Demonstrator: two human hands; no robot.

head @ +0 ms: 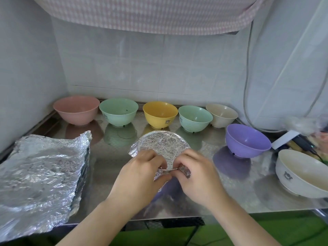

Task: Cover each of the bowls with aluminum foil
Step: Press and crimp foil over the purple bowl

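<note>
A foil-covered bowl [162,142] sits in the middle of the steel counter, its top wrapped in crinkled aluminum foil. My left hand [142,176] and my right hand [193,176] both pinch the loose foil edge [159,174] at the bowl's near rim. Along the back wall stand uncovered bowls: pink [76,109], green [118,110], yellow [160,113], another green [194,117] and cream [221,114]. A purple bowl [246,139] is at the right. A stack of foil sheets [40,176] lies at the left.
A large white bowl [301,173] stands at the right edge, with utensils and packets [301,144] behind it. A checked cloth [150,13] hangs overhead. The steel counter [230,197] ends close to my body, and a cable [245,96] runs down the right wall.
</note>
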